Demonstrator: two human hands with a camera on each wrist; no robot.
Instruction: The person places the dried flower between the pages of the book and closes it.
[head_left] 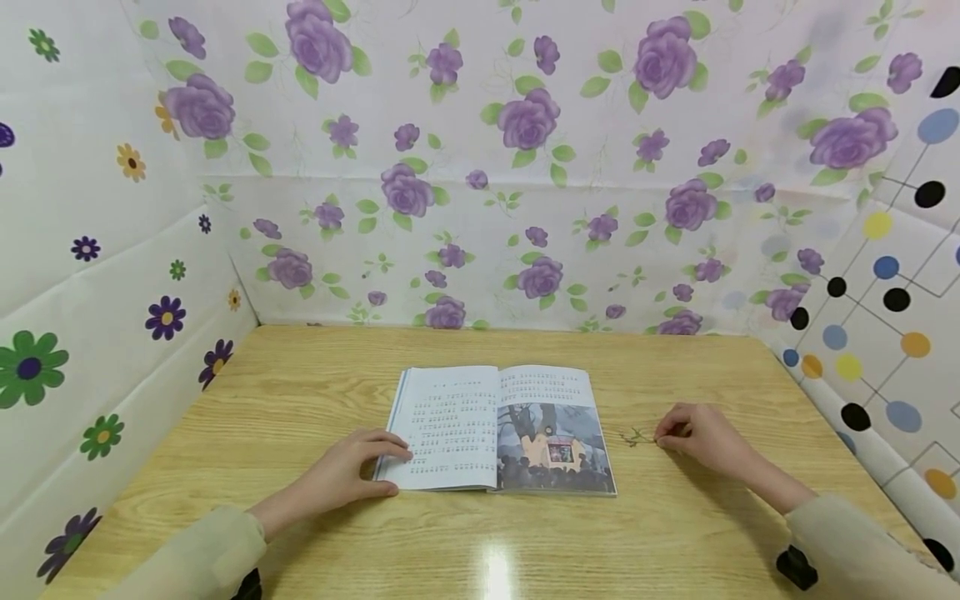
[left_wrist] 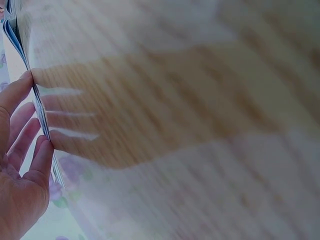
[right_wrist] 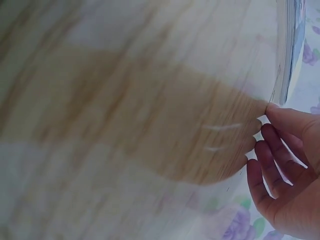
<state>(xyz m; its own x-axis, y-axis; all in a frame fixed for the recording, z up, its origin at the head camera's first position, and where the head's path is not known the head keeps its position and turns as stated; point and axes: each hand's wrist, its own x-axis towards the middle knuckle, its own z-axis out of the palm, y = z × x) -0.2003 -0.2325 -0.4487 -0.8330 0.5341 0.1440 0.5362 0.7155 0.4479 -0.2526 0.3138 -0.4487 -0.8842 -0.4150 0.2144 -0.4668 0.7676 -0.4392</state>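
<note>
An open book (head_left: 450,433) lies on the table, printed text on its left page and a dark illustration below the text on its right page. My left hand (head_left: 352,471) rests at the book's lower left edge, fingers on the page and thumb near the bottom corner. In the left wrist view, my left hand (left_wrist: 25,150) touches the thin side of the book (left_wrist: 41,107). To the right of the book, my right hand (head_left: 705,437) pinches the end of a small thin green sprig (head_left: 633,437) close to the tabletop. The right wrist view shows my right hand (right_wrist: 285,165) low against the table surface.
The wooden table (head_left: 322,358) has a shiny surface that reflects light. A cloth with purple roses (head_left: 525,125) hangs behind it. Flowered cloth (head_left: 90,317) covers the left side, and dotted cloth (head_left: 900,292) covers the right.
</note>
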